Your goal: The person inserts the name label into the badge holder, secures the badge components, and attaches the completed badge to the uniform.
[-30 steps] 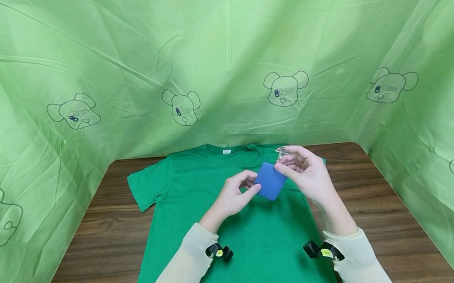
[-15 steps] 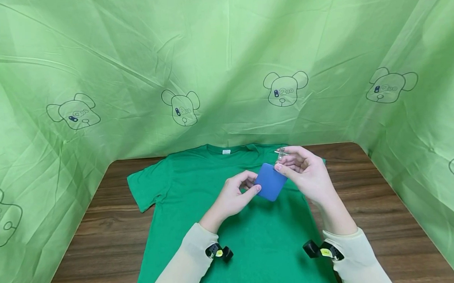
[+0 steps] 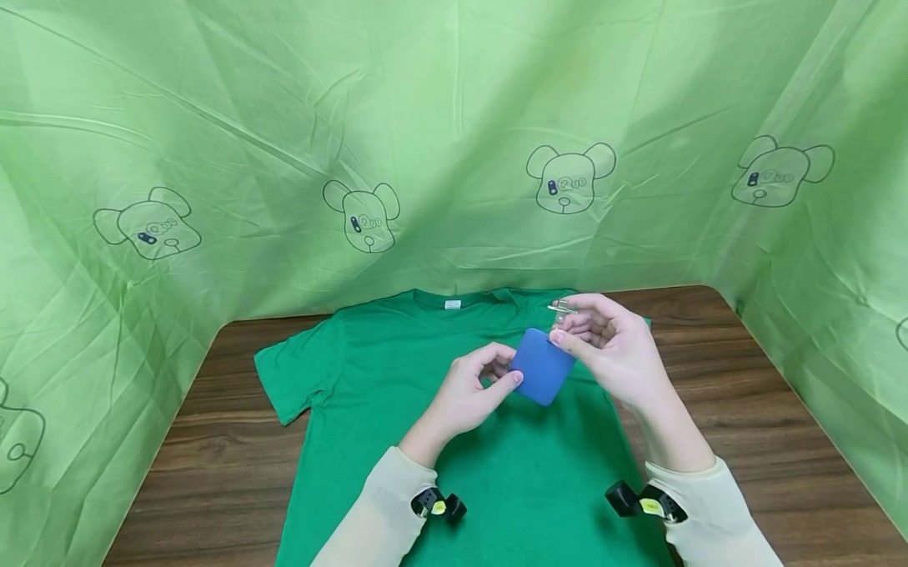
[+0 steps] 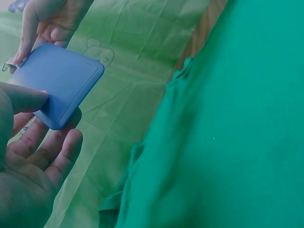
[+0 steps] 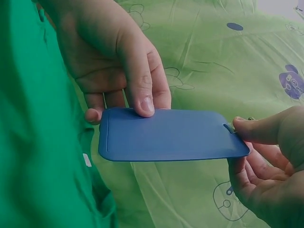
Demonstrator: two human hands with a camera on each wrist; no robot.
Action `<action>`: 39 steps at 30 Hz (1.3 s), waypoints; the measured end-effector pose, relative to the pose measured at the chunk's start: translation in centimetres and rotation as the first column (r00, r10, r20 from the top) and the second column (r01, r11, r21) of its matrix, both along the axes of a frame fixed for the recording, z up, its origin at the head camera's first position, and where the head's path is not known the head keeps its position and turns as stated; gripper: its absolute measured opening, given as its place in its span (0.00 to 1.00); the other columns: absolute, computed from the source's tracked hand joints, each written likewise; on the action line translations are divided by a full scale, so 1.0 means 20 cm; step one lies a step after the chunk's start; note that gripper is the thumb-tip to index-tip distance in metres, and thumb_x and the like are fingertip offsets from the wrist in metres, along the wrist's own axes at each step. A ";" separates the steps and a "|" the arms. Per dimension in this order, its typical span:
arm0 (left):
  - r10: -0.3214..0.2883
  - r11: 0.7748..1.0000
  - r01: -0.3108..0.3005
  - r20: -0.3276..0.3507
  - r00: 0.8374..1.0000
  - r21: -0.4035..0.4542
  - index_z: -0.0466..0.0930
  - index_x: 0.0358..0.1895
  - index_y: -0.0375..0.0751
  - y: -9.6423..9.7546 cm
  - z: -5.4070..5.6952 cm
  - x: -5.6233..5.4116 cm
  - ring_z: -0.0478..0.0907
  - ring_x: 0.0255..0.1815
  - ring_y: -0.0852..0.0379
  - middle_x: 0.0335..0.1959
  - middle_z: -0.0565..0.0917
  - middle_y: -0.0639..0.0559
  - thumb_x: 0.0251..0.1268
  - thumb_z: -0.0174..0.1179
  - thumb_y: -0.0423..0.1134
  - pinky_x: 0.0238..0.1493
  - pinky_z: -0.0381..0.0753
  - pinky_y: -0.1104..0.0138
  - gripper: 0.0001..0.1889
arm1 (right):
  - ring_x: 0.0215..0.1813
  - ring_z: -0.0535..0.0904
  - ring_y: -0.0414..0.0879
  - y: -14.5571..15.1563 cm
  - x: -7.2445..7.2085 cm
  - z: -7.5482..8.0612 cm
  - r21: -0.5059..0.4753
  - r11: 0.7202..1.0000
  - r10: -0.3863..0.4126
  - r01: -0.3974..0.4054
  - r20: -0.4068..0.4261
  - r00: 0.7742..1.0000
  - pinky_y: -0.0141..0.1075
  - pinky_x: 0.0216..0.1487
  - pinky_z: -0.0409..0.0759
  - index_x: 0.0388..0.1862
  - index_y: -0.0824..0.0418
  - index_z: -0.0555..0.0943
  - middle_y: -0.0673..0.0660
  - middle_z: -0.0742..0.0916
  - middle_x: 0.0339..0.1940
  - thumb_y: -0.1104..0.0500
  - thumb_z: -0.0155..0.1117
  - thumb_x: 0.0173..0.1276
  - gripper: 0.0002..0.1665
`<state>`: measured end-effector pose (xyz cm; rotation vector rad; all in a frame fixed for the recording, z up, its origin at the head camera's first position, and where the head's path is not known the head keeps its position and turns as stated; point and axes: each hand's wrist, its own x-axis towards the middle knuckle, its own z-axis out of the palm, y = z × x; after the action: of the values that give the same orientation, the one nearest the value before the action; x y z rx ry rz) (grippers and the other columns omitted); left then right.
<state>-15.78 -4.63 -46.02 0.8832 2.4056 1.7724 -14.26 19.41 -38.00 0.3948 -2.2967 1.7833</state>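
A blue badge holder (image 3: 544,368) with rounded corners is held in the air above a green T-shirt (image 3: 397,377). My left hand (image 3: 469,391) pinches one edge, its thumb on the face and fingers behind. At the slotted end, my right hand (image 3: 620,344) pinches the holder's corner between thumb and fingers. A small clear strap with a metal pin clip (image 3: 562,311) sticks up beside the right fingers; those fingers partly hide it. In the right wrist view the strap passes through the slot in the badge holder (image 5: 166,135) under the right thumb.
The T-shirt lies spread on a dark wooden table (image 3: 213,484), collar at the far side. A light green cloth curtain (image 3: 449,133) with bear-head prints stands around the back and sides. Black wrist cameras (image 3: 622,499) sit on both sleeves.
The badge holder has sunk very slightly between my hands, and the pin clip has tilted a little. Both hands otherwise keep their grips and places.
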 end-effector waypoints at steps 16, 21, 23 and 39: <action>-0.007 1.000 0.006 0.009 1.000 0.017 0.84 0.58 0.37 0.00 0.00 0.00 0.85 0.44 0.57 0.48 0.89 0.46 0.81 0.65 0.33 0.48 0.86 0.63 0.10 | 0.49 0.89 0.45 0.02 -0.01 0.00 -0.061 0.995 0.075 -0.073 0.041 0.996 0.31 0.54 0.88 0.66 0.68 0.83 0.56 0.92 0.53 0.68 0.74 0.75 0.22; -0.004 1.000 0.003 0.019 1.000 0.030 0.85 0.58 0.37 -0.01 0.00 0.00 0.85 0.44 0.57 0.48 0.89 0.45 0.81 0.64 0.34 0.48 0.86 0.63 0.10 | 0.53 0.91 0.48 0.01 -0.01 0.01 -0.141 0.987 0.083 -0.077 0.039 0.996 0.33 0.53 0.88 0.63 0.69 0.84 0.54 0.94 0.53 0.67 0.74 0.75 0.19; -0.002 1.000 0.001 0.023 1.000 0.029 0.85 0.58 0.37 -0.01 0.00 0.00 0.84 0.44 0.57 0.48 0.89 0.45 0.81 0.65 0.34 0.48 0.86 0.63 0.10 | 0.54 0.91 0.48 0.01 -0.01 0.01 -0.185 0.980 0.082 -0.072 0.044 0.996 0.33 0.52 0.89 0.61 0.70 0.85 0.54 0.95 0.51 0.68 0.75 0.75 0.18; -0.021 0.999 0.019 0.043 0.999 0.049 0.85 0.58 0.37 -0.01 0.01 0.00 0.84 0.44 0.56 0.47 0.89 0.46 0.81 0.65 0.35 0.47 0.85 0.62 0.10 | 0.56 0.93 0.48 0.03 -0.02 0.00 -0.282 0.946 0.173 -0.162 0.017 0.985 0.37 0.57 0.89 0.59 0.73 0.84 0.56 0.95 0.48 0.71 0.73 0.75 0.16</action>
<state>-15.69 -4.79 -45.87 0.8608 2.3288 1.8314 -14.70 20.03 -37.93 0.5195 -2.0456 2.1806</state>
